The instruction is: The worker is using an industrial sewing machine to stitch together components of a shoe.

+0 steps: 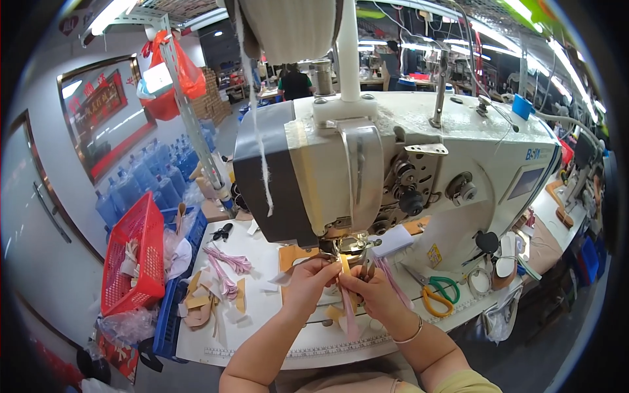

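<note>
Just below the needle area of a white and grey sewing machine, both my hands work close together. With thumb and fingers closed, my left hand pinches the left edge of a narrow yellow-and-pink strip. My right hand is closed on the same strip from the right. Its pink end hangs down between my hands toward the table's front edge. A dark pointed metal tool pokes up by my right fingers; its kind and how it is held are hard to make out.
Pink strip bundles, black snips and tan scraps lie left on the white table. To the right are scissors with green and orange handles. A red basket rests on a blue crate. People stand far off.
</note>
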`<state>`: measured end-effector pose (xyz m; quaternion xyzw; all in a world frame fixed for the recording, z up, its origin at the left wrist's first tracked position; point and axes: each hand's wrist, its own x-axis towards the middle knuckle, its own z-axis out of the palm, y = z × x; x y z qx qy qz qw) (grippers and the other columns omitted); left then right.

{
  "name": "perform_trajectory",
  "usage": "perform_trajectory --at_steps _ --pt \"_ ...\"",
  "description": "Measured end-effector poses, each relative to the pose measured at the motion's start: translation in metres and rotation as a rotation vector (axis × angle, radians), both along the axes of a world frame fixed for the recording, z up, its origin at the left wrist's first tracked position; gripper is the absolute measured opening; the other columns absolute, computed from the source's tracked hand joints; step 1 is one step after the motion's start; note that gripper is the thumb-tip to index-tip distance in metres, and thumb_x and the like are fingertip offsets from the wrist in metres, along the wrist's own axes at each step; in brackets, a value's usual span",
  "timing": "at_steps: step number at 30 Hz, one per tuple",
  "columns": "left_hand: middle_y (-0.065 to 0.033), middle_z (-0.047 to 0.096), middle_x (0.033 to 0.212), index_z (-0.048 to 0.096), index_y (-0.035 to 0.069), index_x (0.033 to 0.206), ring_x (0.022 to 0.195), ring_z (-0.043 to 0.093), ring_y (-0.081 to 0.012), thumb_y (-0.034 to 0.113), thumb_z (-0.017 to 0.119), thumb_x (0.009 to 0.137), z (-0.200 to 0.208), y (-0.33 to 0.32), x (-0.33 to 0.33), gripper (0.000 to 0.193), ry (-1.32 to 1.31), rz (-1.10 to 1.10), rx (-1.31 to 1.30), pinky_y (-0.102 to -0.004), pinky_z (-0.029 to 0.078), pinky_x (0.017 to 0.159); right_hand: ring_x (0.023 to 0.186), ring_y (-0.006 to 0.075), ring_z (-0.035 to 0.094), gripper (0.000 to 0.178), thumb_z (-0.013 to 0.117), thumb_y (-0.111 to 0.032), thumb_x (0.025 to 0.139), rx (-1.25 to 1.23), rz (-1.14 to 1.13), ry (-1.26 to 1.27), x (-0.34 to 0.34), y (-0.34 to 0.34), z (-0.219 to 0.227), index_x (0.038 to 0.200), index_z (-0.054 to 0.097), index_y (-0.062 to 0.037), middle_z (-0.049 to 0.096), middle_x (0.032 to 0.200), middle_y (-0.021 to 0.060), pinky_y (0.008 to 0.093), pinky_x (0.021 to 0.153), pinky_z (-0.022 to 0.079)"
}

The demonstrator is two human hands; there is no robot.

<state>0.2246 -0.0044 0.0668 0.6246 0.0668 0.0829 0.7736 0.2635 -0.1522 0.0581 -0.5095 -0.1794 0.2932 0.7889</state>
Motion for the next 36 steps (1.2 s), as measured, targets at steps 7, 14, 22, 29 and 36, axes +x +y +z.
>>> perform_trajectory --at_steps 7,14,22,29,36 --pt "-0.001 0.057 0.068 0.06 0.001 0.073 0.059 0.05 -0.006 0.022 0.063 0.08 0.001 0.002 0.002 0.022 0.026 0.028 0.157 -0.0191 0.039 0.055 0.055 0.0015 0.046 0.016 0.063 -0.021 0.082 0.03 -0.017 -0.009 -0.003 0.002 0.001 0.075 0.057 -0.0071 0.056 0.067 -0.0029 0.0158 0.046 0.032" --pt "-0.0033 0.06 0.07 0.06 -0.002 0.086 0.061 0.056 -0.0097 0.015 0.061 0.082 -0.024 -0.01 -0.024 0.017 -0.003 -0.096 0.016 -0.0218 0.045 0.056 0.062 0.0032 0.047 0.025 0.051 -0.026 0.09 -0.112 0.061 -0.174 -0.026 -0.014 -0.041 0.087 0.059 -0.0026 0.06 0.076 0.0 0.0186 0.053 0.038" --pt "-0.0028 0.06 0.075 0.059 0.0 0.092 0.065 0.057 -0.0107 0.016 0.058 0.084 -0.059 -0.019 -0.037 0.018 0.071 -0.09 -0.196 -0.0228 0.045 0.059 0.063 0.0042 0.047 0.022 0.051 -0.024 0.089 -0.238 0.014 -0.196 -0.03 -0.034 -0.047 0.088 0.059 -0.0038 0.059 0.074 -0.0014 0.0189 0.057 0.039" --pt "-0.002 0.06 0.079 0.06 0.002 0.088 0.07 0.056 -0.0089 0.018 0.055 0.087 -0.019 -0.017 -0.02 0.018 -0.068 -0.02 -0.148 -0.0227 0.046 0.066 0.054 0.0043 0.043 0.02 0.051 -0.022 0.089 0.191 -0.454 -0.065 0.035 -0.018 -0.004 0.09 0.057 -0.0031 0.055 0.073 0.001 0.0173 0.045 0.032" --pt "-0.002 0.06 0.075 0.061 0.001 0.085 0.067 0.055 -0.0084 0.02 0.058 0.085 -0.01 -0.016 -0.015 0.019 -0.048 0.033 -0.057 -0.0225 0.046 0.065 0.053 0.0039 0.041 0.02 0.052 -0.022 0.088 0.276 -0.409 -0.019 0.032 -0.016 0.005 0.091 0.059 -0.0034 0.058 0.074 0.0013 0.0178 0.044 0.029"
